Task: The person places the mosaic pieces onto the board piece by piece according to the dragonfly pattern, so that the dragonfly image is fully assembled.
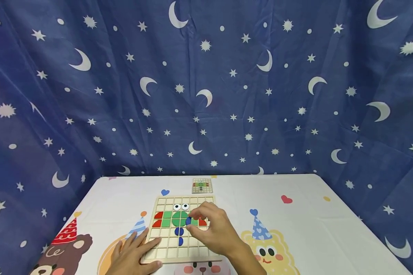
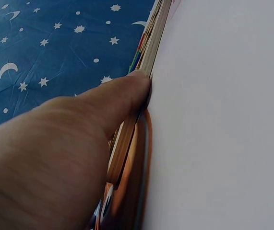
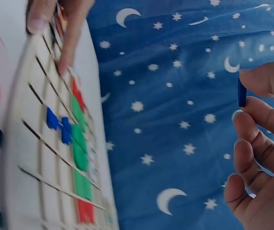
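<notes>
My right hand (image 1: 216, 231) pinches a small blue piece (image 3: 242, 92) between thumb and index finger, raised above the wooden grid board (image 1: 168, 253). The other fingers of that hand curl loosely in the right wrist view. At the board's lower left corner lies my left hand (image 1: 132, 254), fingers spread, some touching the frame; its thumb (image 2: 127, 96) presses the edge. On the grid sit two eye pieces (image 1: 181, 206), a green round shape (image 1: 179, 219), green squares (image 1: 166, 219), red pieces (image 1: 157, 219) and blue pieces (image 1: 179, 231). My right hand partly hides the board's right side.
A small pattern card (image 1: 202, 185) showing a similar coloured figure lies behind the board. The white tablecloth (image 1: 278, 221) carries printed cartoon animals and hearts. A blue curtain (image 1: 227, 95) with moons and stars hangs behind the table.
</notes>
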Motion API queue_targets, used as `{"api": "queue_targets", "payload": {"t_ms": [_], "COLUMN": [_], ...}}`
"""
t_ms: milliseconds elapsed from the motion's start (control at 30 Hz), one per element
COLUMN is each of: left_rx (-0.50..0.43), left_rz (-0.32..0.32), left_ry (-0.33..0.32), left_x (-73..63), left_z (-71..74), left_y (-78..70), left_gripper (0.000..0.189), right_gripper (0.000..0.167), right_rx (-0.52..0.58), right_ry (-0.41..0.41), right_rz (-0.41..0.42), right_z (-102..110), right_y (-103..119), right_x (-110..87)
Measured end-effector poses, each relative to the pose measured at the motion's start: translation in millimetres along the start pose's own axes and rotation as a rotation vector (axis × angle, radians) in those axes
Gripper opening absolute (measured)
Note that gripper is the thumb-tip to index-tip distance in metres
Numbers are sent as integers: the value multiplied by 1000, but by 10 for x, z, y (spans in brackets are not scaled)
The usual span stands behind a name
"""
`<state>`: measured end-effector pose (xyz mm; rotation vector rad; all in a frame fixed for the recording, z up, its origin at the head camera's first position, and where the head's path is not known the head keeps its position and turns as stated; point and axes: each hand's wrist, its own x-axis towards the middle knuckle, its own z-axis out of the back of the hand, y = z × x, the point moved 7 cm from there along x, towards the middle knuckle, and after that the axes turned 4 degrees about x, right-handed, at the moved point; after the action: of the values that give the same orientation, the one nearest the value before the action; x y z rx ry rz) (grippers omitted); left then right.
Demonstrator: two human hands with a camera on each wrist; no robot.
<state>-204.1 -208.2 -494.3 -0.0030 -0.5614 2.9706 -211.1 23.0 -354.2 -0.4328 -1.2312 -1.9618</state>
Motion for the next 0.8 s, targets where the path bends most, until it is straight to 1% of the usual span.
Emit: {"api": "queue_targets", "payload": {"t_ms": [167, 367, 467, 633, 800], "left_rx": [-9, 5, 8, -7, -12], "left_rz": [0, -25, -33, -36, -54], "left_ry": [8, -18, -27, -30, -31], "left_x": [-11, -15, -19, -35, -49], "left_z": [2, 26, 28, 27, 49], "left_y": [2, -16, -25, -32, -29], "left_gripper": [75, 74, 74, 73, 70], "right_gripper": [15, 13, 12, 13, 15], "right_rx": [-27, -56, -83, -116, -181], "right_ry": [44, 57, 82, 124, 171], "right_rz": [-75, -127, -164, -233, -313], "right_z": [-243, -464, -575, -714, -823], "right_y": [-134, -314, -428, -596, -741], "right_x": [6, -13, -49, -133, -204]}}
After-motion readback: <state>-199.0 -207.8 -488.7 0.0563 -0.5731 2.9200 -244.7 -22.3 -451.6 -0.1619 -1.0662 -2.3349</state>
